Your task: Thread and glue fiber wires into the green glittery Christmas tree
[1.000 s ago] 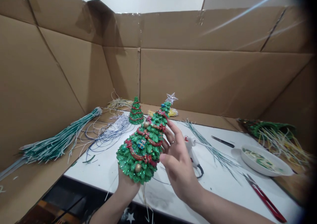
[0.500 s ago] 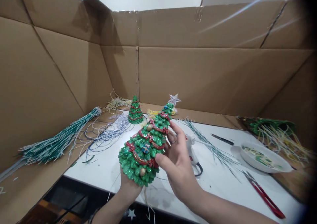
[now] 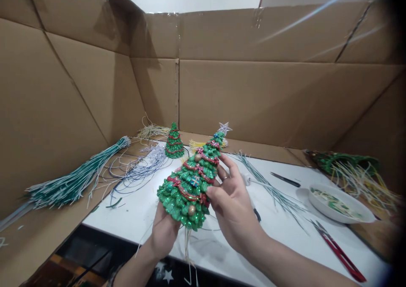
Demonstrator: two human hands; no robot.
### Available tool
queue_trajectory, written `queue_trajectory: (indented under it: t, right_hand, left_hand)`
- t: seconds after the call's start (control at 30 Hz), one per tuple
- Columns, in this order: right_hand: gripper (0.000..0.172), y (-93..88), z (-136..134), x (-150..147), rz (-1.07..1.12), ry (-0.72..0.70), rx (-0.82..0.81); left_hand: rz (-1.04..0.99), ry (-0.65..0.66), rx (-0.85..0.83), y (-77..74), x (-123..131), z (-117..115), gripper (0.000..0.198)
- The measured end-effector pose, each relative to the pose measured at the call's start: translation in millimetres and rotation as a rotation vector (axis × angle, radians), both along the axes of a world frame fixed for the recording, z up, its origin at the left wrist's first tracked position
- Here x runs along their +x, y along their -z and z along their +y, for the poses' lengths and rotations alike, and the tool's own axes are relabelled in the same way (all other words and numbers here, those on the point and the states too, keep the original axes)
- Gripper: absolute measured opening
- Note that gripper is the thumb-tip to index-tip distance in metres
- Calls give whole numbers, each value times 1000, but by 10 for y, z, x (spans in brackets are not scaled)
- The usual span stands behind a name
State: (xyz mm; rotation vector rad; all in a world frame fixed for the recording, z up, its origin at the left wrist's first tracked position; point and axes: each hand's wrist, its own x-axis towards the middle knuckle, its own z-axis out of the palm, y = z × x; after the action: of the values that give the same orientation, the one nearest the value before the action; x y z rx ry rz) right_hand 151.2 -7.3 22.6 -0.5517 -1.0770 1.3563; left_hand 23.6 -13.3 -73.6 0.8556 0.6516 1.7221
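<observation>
The decorated tree (image 3: 190, 185) is between the two hands, raised above the near part of the table (image 3: 127, 219), leaning with its star (image 3: 224, 128) up and away toward the right hand's side. The left hand (image 3: 165, 232) is under and behind the wide base, seemingly to bear the weight; its fingers are hidden, so I cannot tell how far they are curled. The right hand (image 3: 233, 202) pinches the tree's side, thumb in front and other fingers behind, probably to steady the slant and leave the ornamented front uncovered. Pale wires (image 3: 187, 246) hang below the base, just right of the left hand, loose and clear of its palm.

Beyond the left hand stands a smaller tree (image 3: 174, 143), upright on its own broad bottom. A bundle of green wires (image 3: 79, 172) lies well to that hand's left, apparently gathered lengthwise to avoid tangling. Right of the right hand, a shallow bowl (image 3: 364, 219) seems to contain small scraps, with red snips (image 3: 342, 253) lying nearer, perhaps for easy reach.
</observation>
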Motion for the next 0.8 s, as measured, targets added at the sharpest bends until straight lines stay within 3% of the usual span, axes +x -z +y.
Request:
queue_trajectory:
  t: [0.13, 0.33, 0.5, 0.8]
  right_hand:
    - [71, -37, 30, 13, 24, 25, -40]
    - [73, -43, 29, 21, -8, 34, -33]
    - [71, -45, 11, 31, -8, 33, 19]
    - [66, -15, 90, 51, 13, -26, 129]
  left_hand:
    - [-57, 166, 70, -100, -54, -23, 43]
    - [204, 133, 270, -125, -42, 58, 58]
    - [224, 30, 257, -188, -32, 79, 49]
    - [219, 163, 159, -125, -70, 77, 45]
